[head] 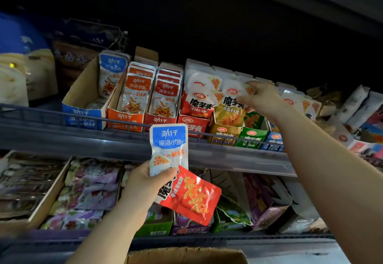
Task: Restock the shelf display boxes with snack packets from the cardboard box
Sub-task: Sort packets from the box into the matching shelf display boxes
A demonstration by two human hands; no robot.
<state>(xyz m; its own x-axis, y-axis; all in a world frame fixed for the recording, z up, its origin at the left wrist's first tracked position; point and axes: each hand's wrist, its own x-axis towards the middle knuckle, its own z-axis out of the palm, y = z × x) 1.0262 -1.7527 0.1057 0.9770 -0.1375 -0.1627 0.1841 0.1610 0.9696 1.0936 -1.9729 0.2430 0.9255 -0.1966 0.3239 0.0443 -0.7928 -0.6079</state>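
Blue-topped packet (pixel 169 145) stands upright in the left hand (pixel 143 183), thumb clamped across its lower end. A red packet (pixel 192 197) is held in the same grip, slanting down to the right. The blue-topped packet's long axis runs vertical, matching the packets standing in the blue display box (pixel 83 116), which lies up and to the left of this grip on the upper shelf and shows room at its front. The left hand is the nearer one to that box. The red display box (pixel 192 127) sits above the grip. The right hand (pixel 261 98) is raised at the yellow display box (pixel 223 133), fingers and thumb apparently pinching the top corner of a yellow packet (pixel 232 106) seated there. The cardboard box (pixel 186 256) shows only its rim, at the bottom edge of the view. The blue-topped packet is glossy and flat, its lower part white with an orange promotional flash.
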